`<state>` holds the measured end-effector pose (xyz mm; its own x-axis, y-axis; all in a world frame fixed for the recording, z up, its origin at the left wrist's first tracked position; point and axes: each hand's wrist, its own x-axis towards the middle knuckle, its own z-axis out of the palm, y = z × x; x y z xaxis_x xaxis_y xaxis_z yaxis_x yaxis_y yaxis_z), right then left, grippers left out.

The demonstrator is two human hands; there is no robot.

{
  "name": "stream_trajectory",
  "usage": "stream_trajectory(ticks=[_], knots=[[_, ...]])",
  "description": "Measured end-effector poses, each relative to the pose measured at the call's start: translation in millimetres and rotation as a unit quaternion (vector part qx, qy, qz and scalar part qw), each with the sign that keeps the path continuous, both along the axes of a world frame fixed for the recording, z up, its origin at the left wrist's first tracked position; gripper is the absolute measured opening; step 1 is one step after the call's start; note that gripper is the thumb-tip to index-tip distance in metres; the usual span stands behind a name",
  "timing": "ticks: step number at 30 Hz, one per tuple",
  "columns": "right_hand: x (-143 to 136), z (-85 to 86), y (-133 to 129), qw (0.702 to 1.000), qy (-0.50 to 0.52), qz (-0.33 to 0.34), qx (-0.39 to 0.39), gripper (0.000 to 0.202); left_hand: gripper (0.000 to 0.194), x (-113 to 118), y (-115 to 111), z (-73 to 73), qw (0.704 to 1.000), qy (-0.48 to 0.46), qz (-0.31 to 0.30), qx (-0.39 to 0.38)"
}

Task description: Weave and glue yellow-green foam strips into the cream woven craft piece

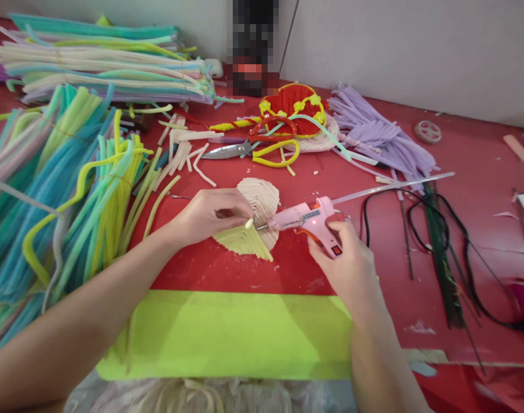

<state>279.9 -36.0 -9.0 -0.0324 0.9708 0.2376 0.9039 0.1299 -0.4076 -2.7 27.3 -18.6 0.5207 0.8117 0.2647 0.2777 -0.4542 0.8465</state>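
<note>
Near the middle of the head view, my left hand [210, 211] is closed in a pinch on a short pale yellow pipe cleaner piece [249, 222]. My right hand [350, 252] grips a pink hot glue gun [302, 217] by its handle. The gun's nozzle points left and sits at the pinched piece; whether they touch I cannot tell. A clear glue stick [391, 187] sticks out of the gun's back. Beneath lie a cream leaf-shaped pipe cleaner piece [257, 192] and a yellow-green one [238, 240], partly covered by my left hand.
Bundles of coloured pipe cleaners [73, 149] fill the left side. Scissors [227, 150] and a red-and-yellow round piece [294, 103] lie behind my hands. Lilac pipe cleaners [374, 126], a black cord [466, 258] and dark green stems [442, 269] are at right. A lime-green board [245, 332] lies in front.
</note>
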Motion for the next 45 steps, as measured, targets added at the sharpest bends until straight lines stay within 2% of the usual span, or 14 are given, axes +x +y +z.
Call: stream_trajectory(ticks=[32,45], knots=[[10.9,9.3,-3.6,0.999,0.007,0.009,-0.05,0.026,0.012,0.3,-1.6,-0.2,1.0,0.018,0.0,0.005],[14.0,13.0,-4.5,0.997,0.023,0.009,-0.07,0.025,0.011,1.7,-3.0,2.9,1.0,0.01,0.007,-0.018]])
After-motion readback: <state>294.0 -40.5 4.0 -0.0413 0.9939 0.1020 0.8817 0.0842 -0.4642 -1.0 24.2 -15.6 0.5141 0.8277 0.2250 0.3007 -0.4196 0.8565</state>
